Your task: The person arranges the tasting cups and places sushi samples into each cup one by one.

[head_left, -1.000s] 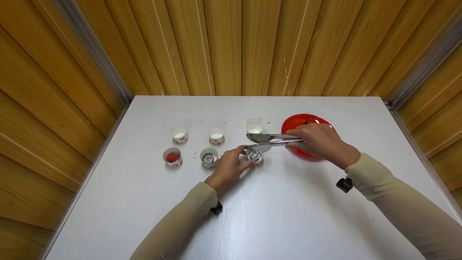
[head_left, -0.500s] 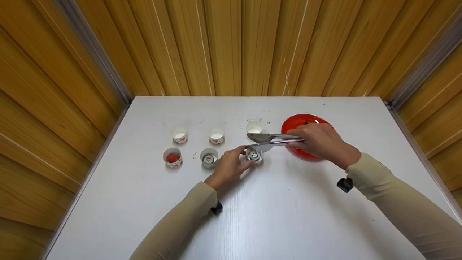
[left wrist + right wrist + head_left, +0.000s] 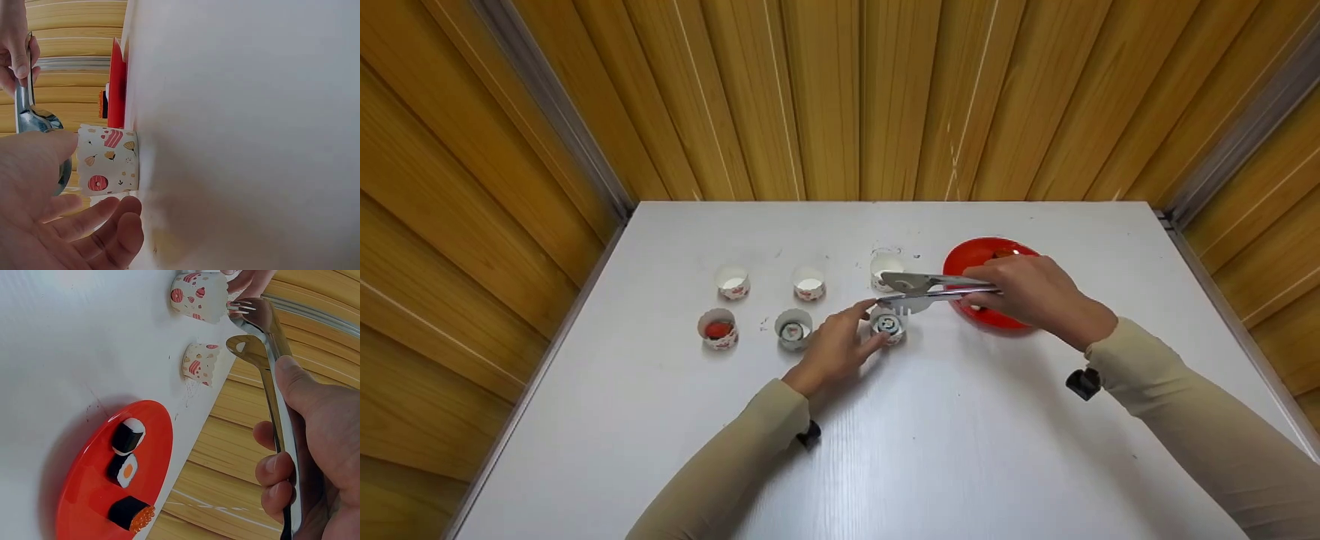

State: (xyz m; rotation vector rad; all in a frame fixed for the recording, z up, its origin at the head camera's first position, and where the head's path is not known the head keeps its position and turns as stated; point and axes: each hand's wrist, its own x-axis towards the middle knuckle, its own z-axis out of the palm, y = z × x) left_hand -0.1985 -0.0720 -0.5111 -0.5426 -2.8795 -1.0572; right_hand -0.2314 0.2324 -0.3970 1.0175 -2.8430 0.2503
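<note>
My left hand [image 3: 836,349] holds a paper baking cup [image 3: 109,160] with printed pictures, its thumb and index finger around the sides. A small round sushi piece [image 3: 888,324] lies inside that cup. My right hand [image 3: 1031,292] grips metal serving tongs [image 3: 281,405], one side fork-shaped and the other spoon-shaped. The tongs' two ends stand apart above the cup, with nothing seen between them. To the right, a red plate [image 3: 84,495] bears several toy-like sushi pieces, among them an orange-topped roll [image 3: 130,513], a roll with an orange centre [image 3: 122,469] and a black-banded white one [image 3: 129,437].
Two more cups stand left in the front row: one [image 3: 718,330] with a red piece, one [image 3: 793,330] with a round piece. Behind them, a back row has a left cup [image 3: 733,283], a middle cup [image 3: 810,285] and a right cup [image 3: 887,270]. Wooden panels [image 3: 825,97] wall the white table [image 3: 930,450].
My right hand and the tongs have shifted slightly right, and the tongs' ends lie a little off the cup, leaving the round piece more visible. My left hand has stayed at the cup.
</note>
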